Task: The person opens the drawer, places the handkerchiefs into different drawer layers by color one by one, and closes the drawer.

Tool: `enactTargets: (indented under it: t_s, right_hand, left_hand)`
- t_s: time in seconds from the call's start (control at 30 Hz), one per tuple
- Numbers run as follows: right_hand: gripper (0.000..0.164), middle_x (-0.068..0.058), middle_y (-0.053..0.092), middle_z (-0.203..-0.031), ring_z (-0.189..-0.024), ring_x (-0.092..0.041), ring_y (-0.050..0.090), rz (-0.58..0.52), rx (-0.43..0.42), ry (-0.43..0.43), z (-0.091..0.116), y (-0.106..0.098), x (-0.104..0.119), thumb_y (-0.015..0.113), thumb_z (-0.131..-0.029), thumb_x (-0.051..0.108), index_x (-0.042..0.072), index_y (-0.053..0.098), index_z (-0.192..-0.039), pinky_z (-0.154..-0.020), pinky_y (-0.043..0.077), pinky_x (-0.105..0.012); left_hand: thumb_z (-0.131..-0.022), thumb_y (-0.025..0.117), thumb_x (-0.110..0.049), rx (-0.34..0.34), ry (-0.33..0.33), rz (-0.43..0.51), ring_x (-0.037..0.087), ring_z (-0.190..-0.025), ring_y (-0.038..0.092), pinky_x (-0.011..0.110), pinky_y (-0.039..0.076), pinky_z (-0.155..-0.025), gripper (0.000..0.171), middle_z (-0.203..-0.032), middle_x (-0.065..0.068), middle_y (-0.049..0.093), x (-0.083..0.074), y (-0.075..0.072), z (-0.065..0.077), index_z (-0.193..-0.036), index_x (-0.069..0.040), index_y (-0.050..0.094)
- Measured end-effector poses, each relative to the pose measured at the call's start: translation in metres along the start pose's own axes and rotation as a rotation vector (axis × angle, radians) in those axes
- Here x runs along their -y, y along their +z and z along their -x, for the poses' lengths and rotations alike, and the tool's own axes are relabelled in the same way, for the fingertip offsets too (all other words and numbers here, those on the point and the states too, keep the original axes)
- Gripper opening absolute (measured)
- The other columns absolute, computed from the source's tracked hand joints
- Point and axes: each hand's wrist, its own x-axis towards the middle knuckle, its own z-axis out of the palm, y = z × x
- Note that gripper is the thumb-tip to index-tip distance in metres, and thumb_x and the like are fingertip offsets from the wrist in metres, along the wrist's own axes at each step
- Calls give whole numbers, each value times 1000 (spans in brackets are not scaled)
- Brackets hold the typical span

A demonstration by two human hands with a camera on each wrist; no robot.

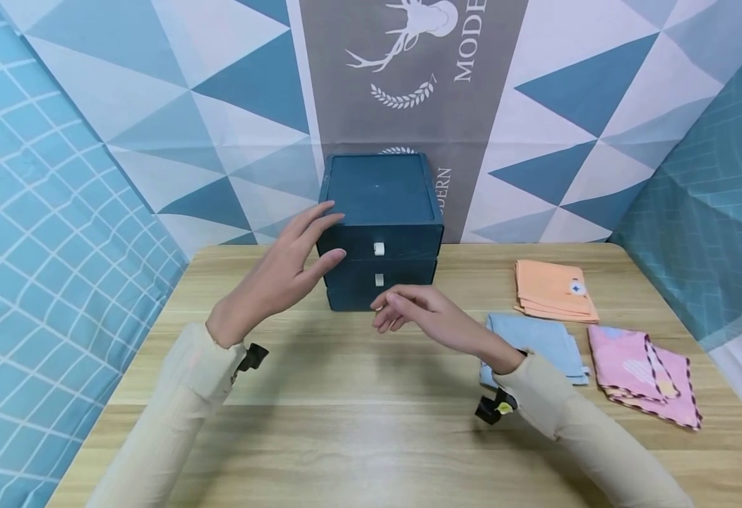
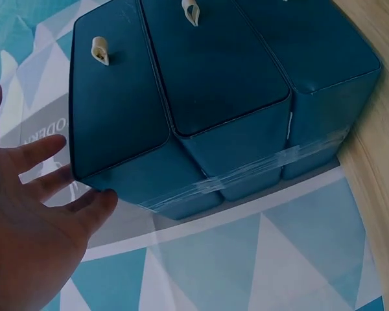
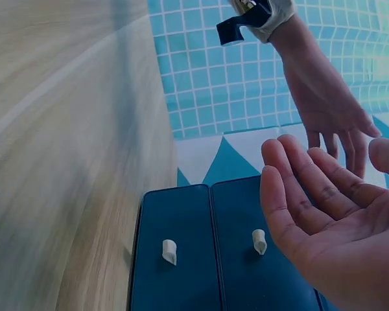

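A dark blue drawer box (image 1: pixel 377 190) stands at the back of the wooden table, with three stacked drawers and small pale loop tabs (image 2: pixel 100 49) on their fronts. My left hand (image 1: pixel 282 271) is at the box's upper left edge, fingers spread; whether the fingertips touch it I cannot tell. In the left wrist view, clear tape (image 2: pixel 227 181) runs along the box's side. My right hand (image 1: pixel 418 314) hovers in front of the lowest drawer with loosely bent fingers and an empty palm, hiding that drawer's tab in the head view. Two tabs (image 3: pixel 169 251) show in the right wrist view.
On the table's right side lie three folded cloths: an orange one (image 1: pixel 551 289), a light blue one (image 1: pixel 536 342) partly behind my right wrist, and a pink one (image 1: pixel 644 374). Patterned fabric (image 1: pixel 243 106) hangs behind the box and along both sides of the table (image 1: pixel 358 451).
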Motion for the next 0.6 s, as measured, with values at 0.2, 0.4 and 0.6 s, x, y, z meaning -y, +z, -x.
enactTargets:
  t_s: [0.2, 0.4, 0.6]
  right_hand:
    - [45, -15, 72, -108, -101, -28, 70, -46, -40, 42, -17, -3, -4, 40, -109, 35, 0, 62, -127, -95, 53, -43]
    - [54, -18, 72, -106, -97, -31, 71, -145, -95, 113, -33, -1, -7, 43, -107, 42, -3, 56, -133, -92, 55, -41]
    - [51, -18, 70, -101, -85, -29, 72, -300, -155, 141, -46, 1, -7, 45, -106, 43, 4, 54, -138, -78, 60, -38]
  left_hand:
    - [-99, 53, -54, -3, 33, -29, 25, -150, 21, 56, 29, -115, 63, -162, 6, 25, 1, 6, -15, -149, -16, 46]
    - [-102, 51, -47, -9, 79, -7, 28, -150, 22, 53, 24, -118, 57, -160, 9, 32, 5, 9, -28, -146, -11, 51]
    - [-106, 42, -48, 30, 67, 23, 29, -150, 23, 50, 21, -120, 54, -158, 6, 37, 8, 11, -36, -148, -16, 50]
